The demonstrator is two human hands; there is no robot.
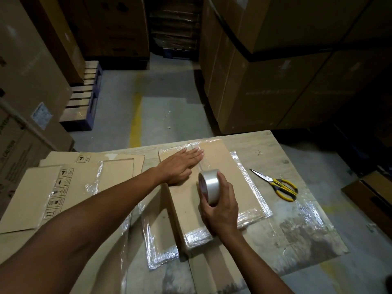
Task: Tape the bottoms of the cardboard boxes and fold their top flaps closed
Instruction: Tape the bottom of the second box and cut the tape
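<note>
I am looking down at my 2 bare forearms, which reach over a pale wooden table [307, 219] in a dim warehouse.

My left hand [180, 166] lies palm down on the far half of a cardboard box [233, 172]. Its fingers are straight and pressed together, pointing to the right, and the fingertips touch a glossy strip of clear tape that runs along the middle of the box face.

My right hand [220, 209] grips a roll of clear tape [209, 186]. The fingers curl over the top of the roll and the thumb hooks round its near side. The roll stands on edge on the box face, just right of my left hand and in line with the taped strip.

The box lies in the middle of the table with its broad face up. Crinkled clear tape shines along its right and near edges.

Yellow-handled scissors [277, 186] lie on the table to the right of the box, apart from it, with the blades pointing away from me.

To the left, 2 or more flat cartons [27, 200] printed with handling symbols overlap on the table.

Beyond the table, tall stacks of brown cartons [275, 81] stand on both sides of a grey floor marked with a yellow line [135, 115]. A wooden pallet [84, 98] sits at the left.
</note>
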